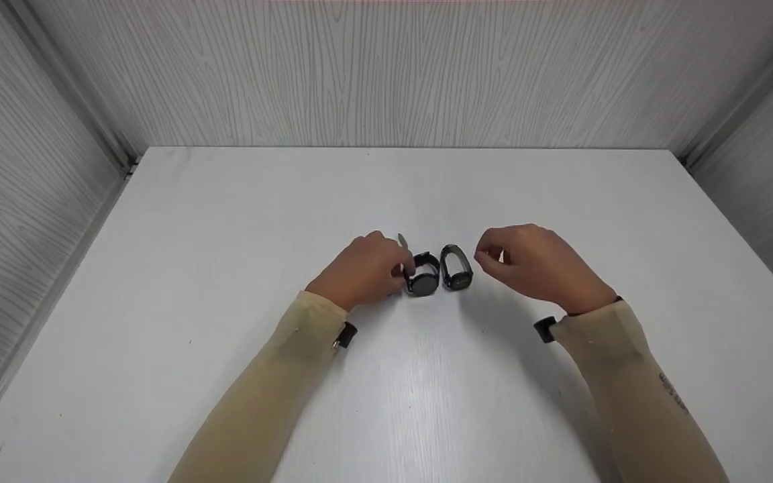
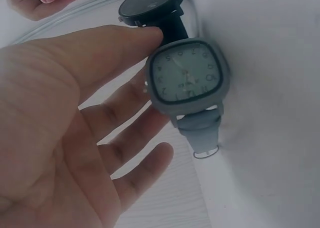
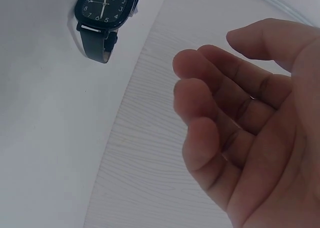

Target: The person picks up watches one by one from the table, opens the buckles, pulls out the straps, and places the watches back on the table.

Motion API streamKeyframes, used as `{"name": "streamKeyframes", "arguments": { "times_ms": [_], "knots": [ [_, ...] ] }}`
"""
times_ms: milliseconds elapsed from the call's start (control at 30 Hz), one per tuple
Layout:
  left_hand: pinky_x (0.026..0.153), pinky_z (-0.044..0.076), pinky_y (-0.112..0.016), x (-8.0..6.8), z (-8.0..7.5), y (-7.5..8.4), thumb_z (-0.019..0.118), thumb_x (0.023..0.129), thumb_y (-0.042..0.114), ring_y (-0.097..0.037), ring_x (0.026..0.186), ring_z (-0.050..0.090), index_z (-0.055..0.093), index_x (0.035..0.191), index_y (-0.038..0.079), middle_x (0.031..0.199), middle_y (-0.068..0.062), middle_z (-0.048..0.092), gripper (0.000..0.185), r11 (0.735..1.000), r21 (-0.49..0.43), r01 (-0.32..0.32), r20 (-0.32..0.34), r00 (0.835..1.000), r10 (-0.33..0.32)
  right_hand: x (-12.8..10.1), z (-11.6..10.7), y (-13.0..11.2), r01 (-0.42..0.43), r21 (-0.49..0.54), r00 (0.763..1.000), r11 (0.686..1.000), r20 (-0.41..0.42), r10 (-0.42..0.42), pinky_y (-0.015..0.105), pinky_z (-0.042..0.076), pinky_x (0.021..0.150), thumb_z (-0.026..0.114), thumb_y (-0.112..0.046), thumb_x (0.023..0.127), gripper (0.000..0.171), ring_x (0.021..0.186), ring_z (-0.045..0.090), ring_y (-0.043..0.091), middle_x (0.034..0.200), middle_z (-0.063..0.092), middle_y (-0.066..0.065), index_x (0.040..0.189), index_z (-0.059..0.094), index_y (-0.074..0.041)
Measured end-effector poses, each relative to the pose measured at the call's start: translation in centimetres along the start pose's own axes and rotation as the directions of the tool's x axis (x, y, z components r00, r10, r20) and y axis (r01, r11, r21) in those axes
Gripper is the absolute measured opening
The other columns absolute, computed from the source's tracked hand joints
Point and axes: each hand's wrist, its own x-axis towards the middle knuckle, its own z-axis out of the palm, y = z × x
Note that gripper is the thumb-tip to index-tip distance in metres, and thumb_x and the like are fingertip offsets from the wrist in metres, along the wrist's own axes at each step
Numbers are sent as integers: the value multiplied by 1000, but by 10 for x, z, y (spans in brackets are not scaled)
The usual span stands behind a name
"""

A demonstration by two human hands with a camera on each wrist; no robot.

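Between the thumb and fingers of my left hand (image 1: 365, 270) is a grey-green wristwatch (image 2: 186, 73) with a pale rounded-square dial and a short strap with a buckle. The head view shows little more of it than a strap tip (image 1: 402, 239), the hand covering the rest. Just right of that hand stands a round black wristwatch (image 1: 423, 285), its strap looped behind. Beside it is another black watch (image 1: 458, 279), whose rounded-square face with white numerals (image 3: 104, 7) shows in the right wrist view. My right hand (image 1: 539, 263) holds nothing, fingers loosely bent, close to this watch's right side.
The watches are on a white tabletop (image 1: 239, 201) near its middle. Grey wood-grain panels (image 1: 359, 74) rise behind the table and along both sides. Black bands (image 1: 546, 329) sit at both sleeve cuffs.
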Motion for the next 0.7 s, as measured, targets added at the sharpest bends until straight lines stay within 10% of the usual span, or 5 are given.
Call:
{"name": "streamKeyframes", "arguments": {
  "times_ms": [433, 700],
  "knots": [
    [79, 46, -32, -2, -9, 3, 76, 95, 21, -19, 87, 53, 81, 95, 19, 88, 3, 66, 5, 983, 42, -180, -165, 969, 184, 2, 3, 1, -54, 113, 997, 992, -45, 60, 36, 49, 68, 62, -23, 102, 14, 73, 59, 15, 87, 71, -5, 100, 76, -20],
    [71, 50, -21, -15, -28, 38, 72, 98, 18, -6, 75, 61, 76, 102, 16, 89, 7, 72, 6, 909, -5, -417, -416, 827, 378, 3, -8, 4, -117, 545, 992, 830, 33, 118, 34, 54, 71, 50, -47, 108, 43, 82, 67, 27, 102, 70, 13, 113, 68, -9]
  ]
}}
